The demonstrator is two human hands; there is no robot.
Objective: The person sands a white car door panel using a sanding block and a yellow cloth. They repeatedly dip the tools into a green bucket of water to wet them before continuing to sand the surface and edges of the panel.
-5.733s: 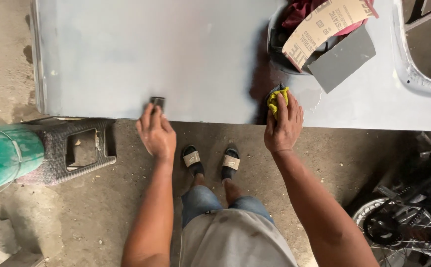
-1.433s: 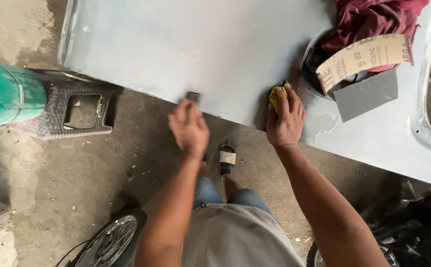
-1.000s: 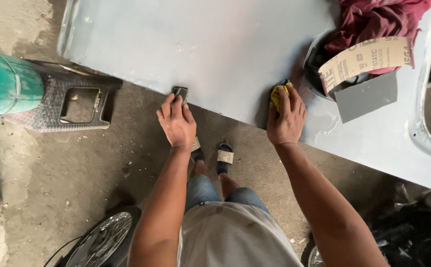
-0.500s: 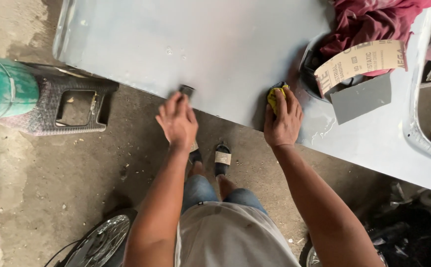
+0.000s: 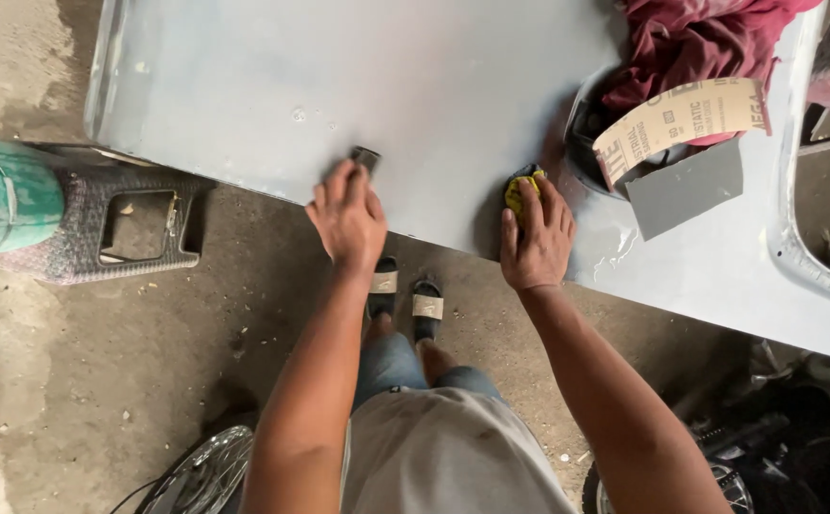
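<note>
Where needed: two hands (one panel (image 5: 339,86))

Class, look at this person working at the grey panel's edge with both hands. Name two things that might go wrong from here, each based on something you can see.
1. The left hand presses a small dark sanding block close to the grey panel edge; it might slip off the rim.
2. The sandpaper strip and grey sheet lie loose beside the right hand, which holds a yellow cloth; a nudge might knock them off.
</note>
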